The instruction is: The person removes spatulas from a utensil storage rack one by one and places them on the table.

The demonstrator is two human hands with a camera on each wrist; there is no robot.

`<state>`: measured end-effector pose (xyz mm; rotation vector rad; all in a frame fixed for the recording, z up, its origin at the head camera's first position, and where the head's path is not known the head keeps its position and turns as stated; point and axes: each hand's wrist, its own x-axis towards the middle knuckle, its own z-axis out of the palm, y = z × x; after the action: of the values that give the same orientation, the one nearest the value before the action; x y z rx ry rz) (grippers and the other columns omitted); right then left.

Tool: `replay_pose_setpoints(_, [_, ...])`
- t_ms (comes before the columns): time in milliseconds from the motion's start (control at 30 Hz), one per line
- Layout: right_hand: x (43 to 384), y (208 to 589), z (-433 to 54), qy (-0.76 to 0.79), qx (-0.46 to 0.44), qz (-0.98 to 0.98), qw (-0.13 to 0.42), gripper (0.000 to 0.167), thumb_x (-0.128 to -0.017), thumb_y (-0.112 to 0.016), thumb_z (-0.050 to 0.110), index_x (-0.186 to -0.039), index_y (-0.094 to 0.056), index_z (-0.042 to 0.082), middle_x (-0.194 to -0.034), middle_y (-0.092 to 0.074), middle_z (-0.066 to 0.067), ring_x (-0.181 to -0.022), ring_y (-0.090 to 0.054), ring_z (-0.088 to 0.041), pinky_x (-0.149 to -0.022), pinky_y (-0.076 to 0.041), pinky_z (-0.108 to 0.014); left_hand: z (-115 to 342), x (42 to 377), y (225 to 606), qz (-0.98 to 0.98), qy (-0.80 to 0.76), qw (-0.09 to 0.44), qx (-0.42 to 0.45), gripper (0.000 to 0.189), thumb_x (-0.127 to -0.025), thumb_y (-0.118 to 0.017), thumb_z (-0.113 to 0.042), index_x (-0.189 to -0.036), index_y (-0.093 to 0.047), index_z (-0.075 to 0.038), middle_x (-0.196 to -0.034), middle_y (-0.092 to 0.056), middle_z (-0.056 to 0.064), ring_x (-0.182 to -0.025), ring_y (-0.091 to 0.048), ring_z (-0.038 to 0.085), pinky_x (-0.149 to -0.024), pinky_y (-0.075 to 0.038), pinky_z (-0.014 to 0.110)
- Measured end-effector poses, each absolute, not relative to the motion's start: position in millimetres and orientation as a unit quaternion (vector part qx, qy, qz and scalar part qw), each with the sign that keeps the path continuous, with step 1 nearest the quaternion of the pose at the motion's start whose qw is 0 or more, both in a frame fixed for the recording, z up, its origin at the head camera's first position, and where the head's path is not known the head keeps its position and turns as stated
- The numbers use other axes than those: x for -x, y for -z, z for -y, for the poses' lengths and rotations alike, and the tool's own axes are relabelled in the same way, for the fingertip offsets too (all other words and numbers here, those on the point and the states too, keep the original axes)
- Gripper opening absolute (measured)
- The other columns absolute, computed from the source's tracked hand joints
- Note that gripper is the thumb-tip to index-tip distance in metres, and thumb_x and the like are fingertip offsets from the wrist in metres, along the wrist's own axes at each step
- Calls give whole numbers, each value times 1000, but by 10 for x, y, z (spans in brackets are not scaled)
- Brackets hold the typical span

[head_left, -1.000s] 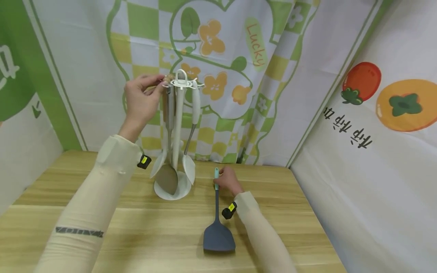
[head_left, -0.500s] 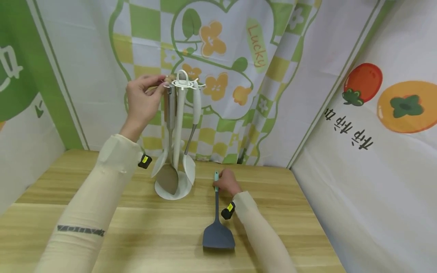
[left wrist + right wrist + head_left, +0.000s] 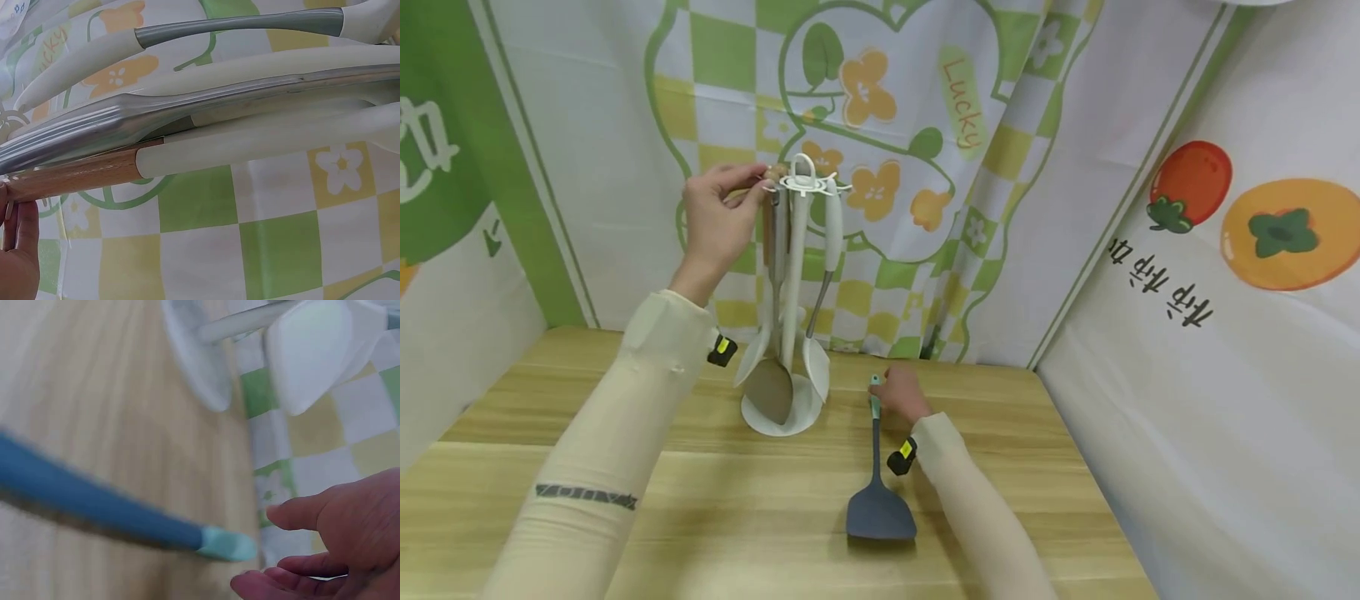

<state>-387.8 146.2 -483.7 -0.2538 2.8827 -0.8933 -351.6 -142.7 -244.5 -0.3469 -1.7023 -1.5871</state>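
Near the table's back edge, the left hand grasps a wooden handle on the utensil rack. Rightward, a spatula lies handle toward that edge, the right hand's fingers released beside it.

From the person's head, the widest view looks forward and down across a wooden table to a checked curtain, a utensil rack near 9 o'clock. The left-wrist view, much closer, faces the rack's handles, their top ends toward 9 o'clock. The right-wrist view looks low over the table, uprights tipped toward 3 o'clock; its blurred spatula, between 9 and 6, is probably the head view's. Both wrist views share the curtain.
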Motion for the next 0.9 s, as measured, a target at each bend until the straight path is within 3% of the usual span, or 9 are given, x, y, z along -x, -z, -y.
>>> replay_pose_setpoints(67, [3900, 4747, -1454, 278, 100, -955, 27, 35, -97, -67, 18, -107, -65, -15, -77, -63, -14, -56, -39, -11, -61, -44, -27, 1420, 3518, 2422, 669, 620, 386, 137, 23, -93, -72, -3, -115, -74, 6, -104, -66, 4, -102, -68, 14, -95, -59, 22])
replay_pose_setpoints(133, [3918, 4626, -1446, 293, 112, -949, 19, 34, -98, -63, 16, -110, -64, -16, -65, -49, -9, -53, -30, -11, -58, -34, -27, 1417, 3521, 2408, 670, 619, 386, 135, 23, -94, -72, -3, -114, -74, 6, -104, -66, 4, -102, -68, 14, -95, -59, 22])
replay_pose_setpoints(200, [3914, 4503, -1432, 309, 119, -944, 0, 37, -98, -62, 15, -122, -62, -13, -75, -59, -8, -58, -47, -13, -64, -47, -27, 1417, 3521, 2405, 672, 617, 386, 134, 22, -94, -72, -3, -114, -74, 6, -104, -67, 4, -101, -68, 14, -94, -59, 22])
replay_pose_setpoints(267, [3899, 4369, -1412, 332, 118, -936, -5, 37, -98, -60, 15, -126, -61, -10, -90, -65, -13, -76, -62, -21, -72, -55, -34, 1416, 3520, 2412, 673, 616, 386, 135, 22, -94, -72, -3, -114, -74, 7, -103, -67, 4, -101, -68, 14, -94, -59, 22])
replay_pose_setpoints(367, [3856, 4157, -1373, 381, 128, -915, -25, 40, -100, -60, 15, -134, -58, -6, -124, -64, -22, -112, -63, -35, -89, -59, -45, 1415, 3513, 2413, 675, 613, 387, 137, 22, -94, -71, -3, -114, -74, 7, -104, -67, 4, -101, -67, 15, -94, -59, 22])
replay_pose_setpoints(500, [3836, 3905, -1314, 437, 190, -877, -54, 35, -101, -60, 12, -134, -59, -2, -121, -63, -19, -105, -67, -33, -81, -63, -41, 1416, 3502, 2406, 680, 609, 386, 134, 23, -94, -72, -5, -114, -74, 5, -105, -68, 5, -102, -68, 15, -94, -59, 22])
replay_pose_setpoints(700, [3771, 3557, -1195, 471, 280, -830, -101, 33, -102, -61, 14, -133, -60, 2, -123, -64, -20, -107, -67, -31, -82, -63, -37, 1423, 3500, 2391, 684, 606, 383, 133, 23, -94, -72, -6, -115, -74, 4, -106, -67, 8, -103, -68, 15, -94, -59, 22])
replay_pose_setpoints(900, [3756, 3313, -1066, 509, 316, -790, -131, 35, -100, -65, 11, -133, -60, 0, -125, -63, -21, -106, -69, -33, -82, -64, -35, 1425, 3515, 2408, 681, 611, 381, 134, 23, -93, -73, -4, -115, -74, 5, -105, -67, 6, -103, -68, 17, -94, -59, 23])
